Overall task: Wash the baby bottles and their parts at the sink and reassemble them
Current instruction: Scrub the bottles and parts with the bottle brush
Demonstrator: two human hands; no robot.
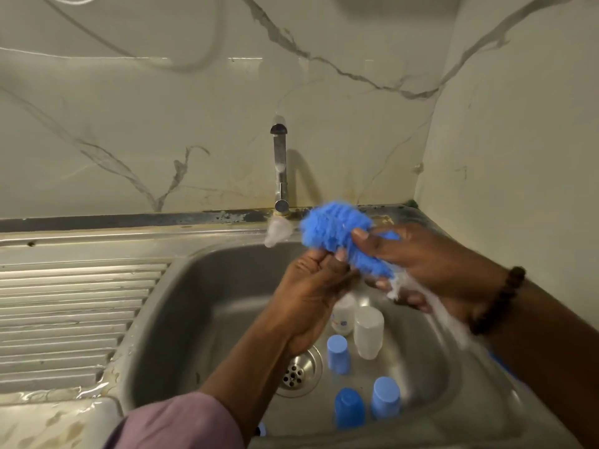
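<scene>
Both hands meet over the steel sink [181, 306] on a fluffy blue scrubber [337, 234]. My right hand [418, 264] grips its right side and also has something clear and foamy under its fingers, blurred. My left hand [311, 286] pinches the scrubber's lower left edge. In the basin below stand a translucent white bottle [368, 332] and a second white bottle with a printed label [343, 317], partly hidden by my left hand. Three blue caps [338, 354] [349, 411] [385, 396] stand around the drain [296, 372].
The chrome tap [280, 170] rises behind the basin, with a clear cover on its base. A ribbed steel draining board [74, 319] lies on the left, wet near its front. Marble-patterned walls close the back and the right. A bead bracelet [499, 299] is on my right wrist.
</scene>
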